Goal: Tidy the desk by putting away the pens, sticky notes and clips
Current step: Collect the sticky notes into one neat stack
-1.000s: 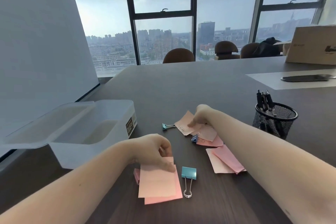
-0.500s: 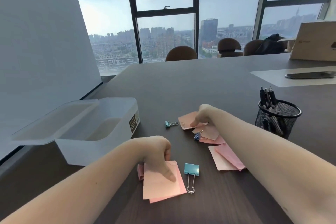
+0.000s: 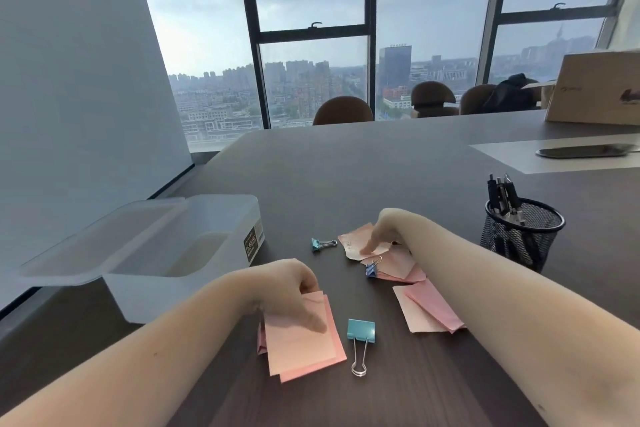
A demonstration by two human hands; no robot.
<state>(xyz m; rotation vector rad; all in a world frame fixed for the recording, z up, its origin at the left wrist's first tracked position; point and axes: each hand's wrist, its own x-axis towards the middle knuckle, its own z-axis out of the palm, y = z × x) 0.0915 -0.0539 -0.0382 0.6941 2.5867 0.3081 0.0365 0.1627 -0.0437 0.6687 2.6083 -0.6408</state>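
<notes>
My left hand (image 3: 294, 291) rests on a small stack of pink sticky notes (image 3: 304, 347) near the front of the dark desk, fingers pinching the top sheet. My right hand (image 3: 384, 229) presses its fingertips on a pale pink note (image 3: 353, 243) further back. More pink notes lie under and beside my right forearm (image 3: 426, 312). A large teal binder clip (image 3: 361, 331) lies between the stacks. A small teal clip (image 3: 320, 244) and a small blue clip (image 3: 371, 269) lie near the far notes. Pens (image 3: 502, 194) stand in a black mesh cup (image 3: 523, 236).
An open translucent plastic box (image 3: 194, 253) with its lid hinged to the left sits at the desk's left edge. A cardboard box (image 3: 595, 87) and a dark flat object (image 3: 585, 151) on a pale mat lie at the far right. Chairs line the far side.
My left hand has pulled the near stack of notes slightly and shifted its grip on the top sheet. My right hand has stayed on the far note, sliding it a little.
</notes>
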